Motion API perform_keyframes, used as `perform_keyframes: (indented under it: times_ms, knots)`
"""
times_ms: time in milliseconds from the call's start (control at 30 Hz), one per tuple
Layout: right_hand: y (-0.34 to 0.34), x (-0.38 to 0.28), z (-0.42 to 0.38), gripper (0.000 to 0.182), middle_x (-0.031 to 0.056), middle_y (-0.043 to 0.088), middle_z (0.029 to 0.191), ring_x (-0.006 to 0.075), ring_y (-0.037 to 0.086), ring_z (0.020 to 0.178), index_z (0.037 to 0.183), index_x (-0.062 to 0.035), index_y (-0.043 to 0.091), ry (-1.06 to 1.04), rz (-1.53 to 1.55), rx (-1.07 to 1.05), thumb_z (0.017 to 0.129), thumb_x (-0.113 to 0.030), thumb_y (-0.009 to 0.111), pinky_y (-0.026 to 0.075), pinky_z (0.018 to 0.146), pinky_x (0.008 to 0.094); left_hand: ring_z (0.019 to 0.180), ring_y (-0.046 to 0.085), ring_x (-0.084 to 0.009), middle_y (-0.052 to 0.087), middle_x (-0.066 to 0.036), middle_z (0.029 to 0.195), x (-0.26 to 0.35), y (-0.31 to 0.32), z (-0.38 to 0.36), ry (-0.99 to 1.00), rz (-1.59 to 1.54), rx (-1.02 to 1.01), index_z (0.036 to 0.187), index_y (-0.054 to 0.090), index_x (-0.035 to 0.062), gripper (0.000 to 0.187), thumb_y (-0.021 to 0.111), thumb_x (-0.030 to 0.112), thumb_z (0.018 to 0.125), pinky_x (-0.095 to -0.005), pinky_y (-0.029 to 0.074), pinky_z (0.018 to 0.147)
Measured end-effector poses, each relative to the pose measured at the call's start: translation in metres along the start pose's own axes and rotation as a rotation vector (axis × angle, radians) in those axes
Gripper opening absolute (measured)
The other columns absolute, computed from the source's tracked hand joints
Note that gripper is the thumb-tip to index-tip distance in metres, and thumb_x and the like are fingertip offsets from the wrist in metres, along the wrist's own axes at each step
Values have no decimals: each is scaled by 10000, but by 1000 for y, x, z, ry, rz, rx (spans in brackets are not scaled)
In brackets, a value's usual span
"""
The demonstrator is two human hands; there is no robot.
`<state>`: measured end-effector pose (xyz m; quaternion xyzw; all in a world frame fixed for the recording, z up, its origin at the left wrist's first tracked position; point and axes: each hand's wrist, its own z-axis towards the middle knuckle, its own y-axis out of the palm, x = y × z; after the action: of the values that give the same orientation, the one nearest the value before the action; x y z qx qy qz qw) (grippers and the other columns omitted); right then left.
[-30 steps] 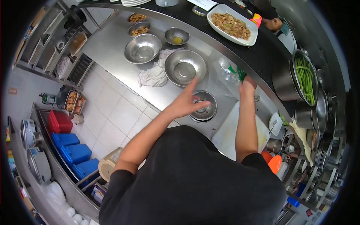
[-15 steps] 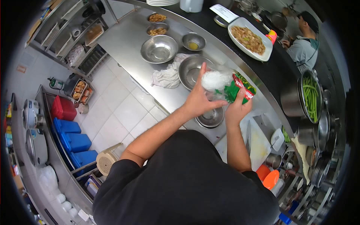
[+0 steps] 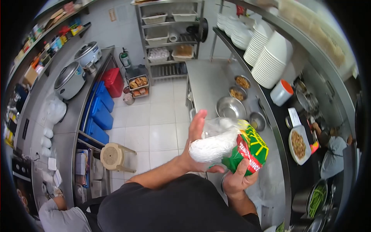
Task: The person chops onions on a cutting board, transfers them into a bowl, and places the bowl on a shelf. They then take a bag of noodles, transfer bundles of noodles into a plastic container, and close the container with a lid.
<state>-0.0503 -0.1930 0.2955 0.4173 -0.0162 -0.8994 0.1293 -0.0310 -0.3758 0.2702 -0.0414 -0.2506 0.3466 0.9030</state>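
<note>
A clear plastic packet of thin white noodles (image 3: 215, 146), with a green, yellow and red printed end, is held up in front of my chest. My right hand (image 3: 240, 179) pinches the printed end, thumb on the label. At the noodle end, my left hand (image 3: 190, 151) cradles the packet between spread thumb and raised fingers; some fingers are hidden behind the plastic. Beyond the packet on the steel counter (image 3: 206, 85) are a wide metal bowl (image 3: 231, 107), a smaller bowl with something yellow (image 3: 257, 121), and two bowls of brown pieces (image 3: 237, 93).
Stacked white bowls (image 3: 272, 60) and a plate of food (image 3: 298, 145) stand on the black ledge at right. A beige stool (image 3: 114, 156) is on the floor at left. One person (image 3: 63, 216) is at lower left, another (image 3: 334, 156) behind the ledge.
My view has swung left and up, bringing the shelves and aisle into sight. The packet is now closer and larger in view, still in both hands.
</note>
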Motion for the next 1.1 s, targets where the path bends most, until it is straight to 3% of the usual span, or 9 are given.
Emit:
perform_keyframes:
  times_ms: [100, 200, 233, 333, 367, 533, 800, 967, 1100]
  knots:
    - [59, 5, 23, 294, 126, 720, 1164, 181, 683, 1017, 1290, 43, 616, 97, 219, -5, 1094, -157, 525, 529, 927, 319, 1559, 231, -474, 220, -330, 1656, -17, -39, 8, 83, 31, 178, 1661, 98, -16, 1478, 876, 746, 661, -595, 226, 1257]
    - [107, 31, 35, 265, 105, 724, 1153, 151, 680, 1023, 1256, 27, 632, 345, 358, -128, 1095, -159, 531, 532, 919, 311, 1538, 292, -464, 321, -296, 1631, -40, -85, -1, -93, 174, 190, 1640, 183, -20, 1413, 879, 731, 666, -597, 228, 1255]
    - [128, 41, 36, 213, 76, 721, 1103, 127, 678, 977, 1183, 7, 647, 444, 421, -135, 1086, -162, 562, 531, 892, 299, 1442, 430, -460, 467, -257, 1531, -51, -102, 0, -77, 265, 206, 1550, 351, -33, 1200, 869, 675, 730, -588, 295, 1220]
    - [185, 87, 26, 184, 54, 720, 1042, 106, 660, 907, 1117, -5, 668, 641, 458, -151, 1085, -165, 583, 523, 831, 283, 1326, 517, -462, 560, -237, 1401, -98, -145, -19, -191, 322, 209, 1439, 467, -35, 968, 850, 592, 808, -565, 380, 1150]
    - [208, 100, 22, 139, 54, 718, 1010, 113, 667, 888, 1094, -21, 669, 712, 450, -112, 1060, -143, 612, 528, 819, 282, 1202, 562, -464, 586, -242, 1289, -110, -156, -18, -215, 271, 271, 1336, 520, -32, 792, 830, 522, 861, -528, 456, 1045]
    - [277, 161, 15, 118, 55, 709, 958, 136, 672, 866, 1049, -28, 661, 865, 435, -207, 1037, -133, 608, 531, 813, 294, 1080, 593, -428, 607, -212, 1181, -175, -218, -35, -468, 258, 193, 1260, 546, -20, 665, 815, 460, 887, -492, 490, 942]
    - [342, 210, 54, 145, 58, 694, 927, 134, 647, 831, 996, -36, 653, 798, 308, -151, 1031, -149, 570, 507, 786, 307, 995, 618, -387, 614, -183, 1092, -254, -258, 4, -605, 104, 90, 1247, 554, 10, 604, 799, 437, 897, -464, 496, 850]
    - [355, 229, 122, 153, 46, 686, 938, 125, 642, 875, 995, -39, 653, 673, 278, -152, 1040, -157, 566, 502, 820, 302, 936, 600, -373, 577, -172, 1037, -300, -243, 63, -504, 75, 138, 1224, 546, 8, 608, 821, 426, 878, -454, 499, 804]
    - [360, 242, 182, 173, 37, 684, 986, 120, 642, 900, 1022, -26, 673, 566, 308, -30, 1043, -174, 586, 499, 844, 300, 944, 596, -285, 569, -152, 1046, -351, -210, 118, -422, -5, 100, 1225, 556, 14, 587, 829, 411, 890, -418, 513, 832]
